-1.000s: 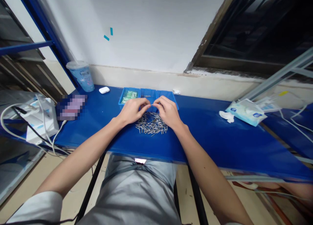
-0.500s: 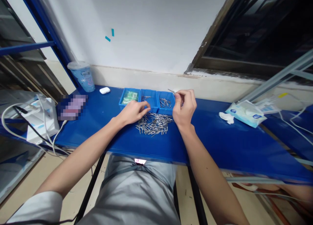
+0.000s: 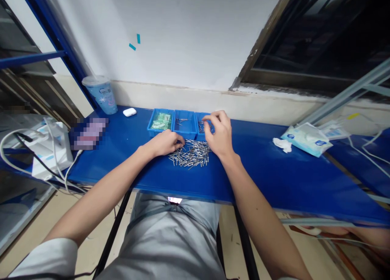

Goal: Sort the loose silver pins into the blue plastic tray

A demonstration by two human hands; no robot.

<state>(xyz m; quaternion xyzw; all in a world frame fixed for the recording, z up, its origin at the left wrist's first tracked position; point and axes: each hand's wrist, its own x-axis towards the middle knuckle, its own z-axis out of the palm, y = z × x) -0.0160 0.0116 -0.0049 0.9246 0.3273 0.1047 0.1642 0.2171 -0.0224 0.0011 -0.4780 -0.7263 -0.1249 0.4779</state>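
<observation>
A heap of small metal pins (image 3: 191,155) lies on the blue bench (image 3: 262,166) in front of me. My left hand (image 3: 164,143) rests at the heap's left edge with its fingers curled into the pins. My right hand (image 3: 218,134) hovers over the right-hand blue bin (image 3: 201,128), fingertips pinched together; whether a pin is between them is hidden. Behind the heap stand three small blue bins: the left bin (image 3: 160,121) holds green packets, the middle bin (image 3: 184,125) a few pins.
A plastic cup (image 3: 101,94) and a white earbud case (image 3: 129,112) stand at the back left. White devices with cables (image 3: 45,148) sit at the left end. Tissue packs (image 3: 306,138) and a crumpled tissue (image 3: 282,145) lie at the right. A wall rises behind the bench.
My right hand carried a pin up and to the right, then came down over the right-hand bin. My left hand dropped from the middle to the left edge of the heap.
</observation>
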